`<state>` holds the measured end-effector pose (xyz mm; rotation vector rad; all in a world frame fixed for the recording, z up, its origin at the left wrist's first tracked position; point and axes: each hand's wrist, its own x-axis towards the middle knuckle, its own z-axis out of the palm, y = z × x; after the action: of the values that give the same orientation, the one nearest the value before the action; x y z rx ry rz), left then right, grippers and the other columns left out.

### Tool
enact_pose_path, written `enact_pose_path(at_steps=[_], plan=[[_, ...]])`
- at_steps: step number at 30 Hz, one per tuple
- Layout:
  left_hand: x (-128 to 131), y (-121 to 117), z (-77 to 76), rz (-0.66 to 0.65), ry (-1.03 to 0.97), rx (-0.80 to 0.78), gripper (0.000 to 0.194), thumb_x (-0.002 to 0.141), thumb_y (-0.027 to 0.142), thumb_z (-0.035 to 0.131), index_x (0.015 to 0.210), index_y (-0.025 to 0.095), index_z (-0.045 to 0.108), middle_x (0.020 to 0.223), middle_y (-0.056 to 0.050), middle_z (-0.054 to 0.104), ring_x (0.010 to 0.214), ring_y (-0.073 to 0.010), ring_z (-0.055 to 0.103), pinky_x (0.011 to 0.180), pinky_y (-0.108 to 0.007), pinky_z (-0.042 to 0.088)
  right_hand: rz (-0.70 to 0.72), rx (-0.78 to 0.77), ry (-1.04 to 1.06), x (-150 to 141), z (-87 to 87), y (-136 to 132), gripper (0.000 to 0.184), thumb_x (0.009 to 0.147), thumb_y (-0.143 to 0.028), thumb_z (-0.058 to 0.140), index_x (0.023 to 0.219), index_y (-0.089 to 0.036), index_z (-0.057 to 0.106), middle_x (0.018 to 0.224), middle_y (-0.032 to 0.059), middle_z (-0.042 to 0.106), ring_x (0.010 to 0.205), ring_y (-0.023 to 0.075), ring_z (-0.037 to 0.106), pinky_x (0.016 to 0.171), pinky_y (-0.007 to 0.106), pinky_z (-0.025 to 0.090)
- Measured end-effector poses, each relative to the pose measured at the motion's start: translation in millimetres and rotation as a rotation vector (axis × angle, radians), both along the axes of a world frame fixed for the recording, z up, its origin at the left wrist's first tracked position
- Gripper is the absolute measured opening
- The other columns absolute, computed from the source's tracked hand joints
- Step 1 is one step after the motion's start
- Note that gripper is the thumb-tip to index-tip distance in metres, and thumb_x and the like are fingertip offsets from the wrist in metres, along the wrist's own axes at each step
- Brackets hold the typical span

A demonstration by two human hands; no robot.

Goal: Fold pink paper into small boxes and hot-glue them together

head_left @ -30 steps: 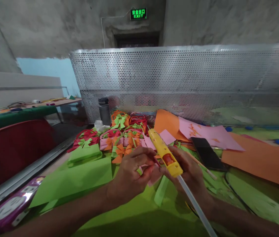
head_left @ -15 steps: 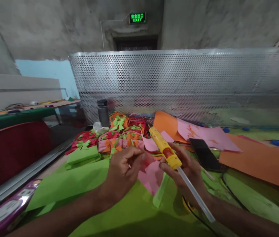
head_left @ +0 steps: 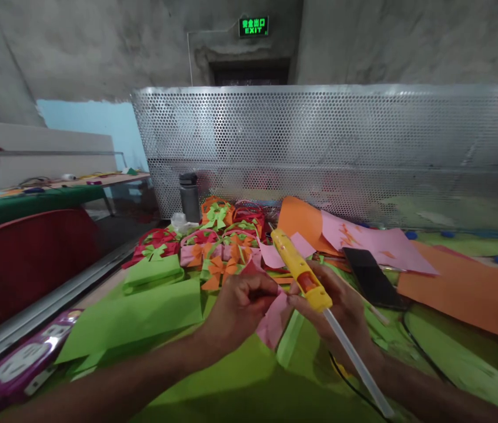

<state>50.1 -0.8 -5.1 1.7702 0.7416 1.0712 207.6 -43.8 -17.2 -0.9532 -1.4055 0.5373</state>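
Observation:
My left hand [head_left: 240, 308] pinches a folded piece of pink paper [head_left: 271, 326] between thumb and fingers over the green tabletop. In my right hand [head_left: 343, 308] is a yellow glue gun [head_left: 295, 262], its nozzle pointing away and up. A long clear glue stick [head_left: 358, 359] sticks out of its back end. The right fingertips meet the near edge of the pink paper, close to the left fingers. Below the paper lies a light green paper strip [head_left: 290, 339]. Beyond my left hand stand several small paper bags [head_left: 192, 254] with bows, one with an orange bow [head_left: 220, 270].
Green sheets [head_left: 138, 320] and a purple packet [head_left: 28, 358] lie left. A dark bottle [head_left: 189, 200] stands behind the bags. To the right are a black phone [head_left: 373, 279], pink paper [head_left: 376, 245] and orange sheets [head_left: 464, 288]. A perforated metal panel [head_left: 319, 141] closes the back.
The pink paper was spread out half a second ago; now it is folded up between my fingers. My left hand has moved right, nearer the right fingertips. The glue gun stays in my right hand.

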Motion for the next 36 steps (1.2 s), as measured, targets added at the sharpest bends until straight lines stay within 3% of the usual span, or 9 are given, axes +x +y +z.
enact_pose_path(at_steps=[7, 11, 17, 21, 26, 36], plan=[[0, -10, 5.6, 0.051, 0.044, 0.171, 0.011, 0.071, 0.012, 0.057, 0.073, 0.015, 0.067, 0.067, -0.003, 0.066, 0.055, -0.0107, 0.057, 0.048, -0.018, 0.044, -0.027, -0.027, -0.056, 0, 2.9, -4, 0.04, 0.067, -0.017, 0.061, 0.105, -0.025, 0.053, 0.082, 0.0003, 0.06, 0.07, 0.015, 0.058, 0.068, 0.026, 0.05], [-1, -10, 5.0, 0.026, 0.046, 0.253, 0.013, 0.073, 0.011, 0.057, 0.079, 0.017, 0.067, 0.079, -0.004, 0.068, 0.063, -0.0121, 0.061, 0.052, -0.02, 0.048, -0.011, -0.029, -0.041, 0, 2.1, -4, 0.04, 0.066, -0.017, 0.061, 0.104, -0.026, 0.052, 0.089, 0.0022, 0.061, 0.074, 0.0172, 0.06, 0.067, 0.028, 0.051], [-1, -10, 9.5, 0.05, 0.083, 0.324, 0.011, 0.073, 0.011, 0.057, 0.076, 0.016, 0.066, 0.073, -0.003, 0.069, 0.066, -0.0126, 0.062, 0.059, -0.021, 0.05, -0.032, -0.008, -0.067, 1, -2.5, -3, 0.043, 0.066, -0.017, 0.062, 0.107, -0.027, 0.052, 0.092, 0.001, 0.063, 0.077, 0.0167, 0.062, 0.068, 0.026, 0.051], [-1, -12, 12.5, 0.081, 0.113, 0.323, 0.011, 0.072, 0.009, 0.056, 0.071, 0.014, 0.066, 0.065, -0.002, 0.068, 0.055, -0.0104, 0.059, 0.051, -0.017, 0.047, -0.034, 0.001, -0.057, 2, -4.9, -2, 0.044, 0.066, -0.018, 0.064, 0.108, -0.027, 0.052, 0.095, 0.0015, 0.062, 0.08, 0.0171, 0.061, 0.071, 0.027, 0.051], [-1, -10, 12.5, 0.131, 0.112, 0.361, 0.009, 0.069, 0.009, 0.059, 0.068, 0.015, 0.067, 0.066, -0.003, 0.069, 0.06, -0.0125, 0.062, 0.057, -0.02, 0.049, -0.002, -0.019, -0.065, 2, -4.9, -4, 0.043, 0.067, -0.018, 0.065, 0.107, -0.026, 0.051, 0.091, 0.0009, 0.062, 0.075, 0.0159, 0.061, 0.069, 0.026, 0.051], [-2, -10, 12.7, 0.154, 0.15, 0.364, 0.012, 0.071, 0.01, 0.057, 0.065, 0.017, 0.063, 0.061, 0.001, 0.067, 0.054, -0.0109, 0.06, 0.052, -0.018, 0.046, -0.04, 0.002, -0.082, 0, 0.6, -7, 0.044, 0.065, -0.019, 0.066, 0.107, -0.026, 0.052, 0.083, -0.0003, 0.061, 0.073, 0.0156, 0.06, 0.069, 0.027, 0.051]])
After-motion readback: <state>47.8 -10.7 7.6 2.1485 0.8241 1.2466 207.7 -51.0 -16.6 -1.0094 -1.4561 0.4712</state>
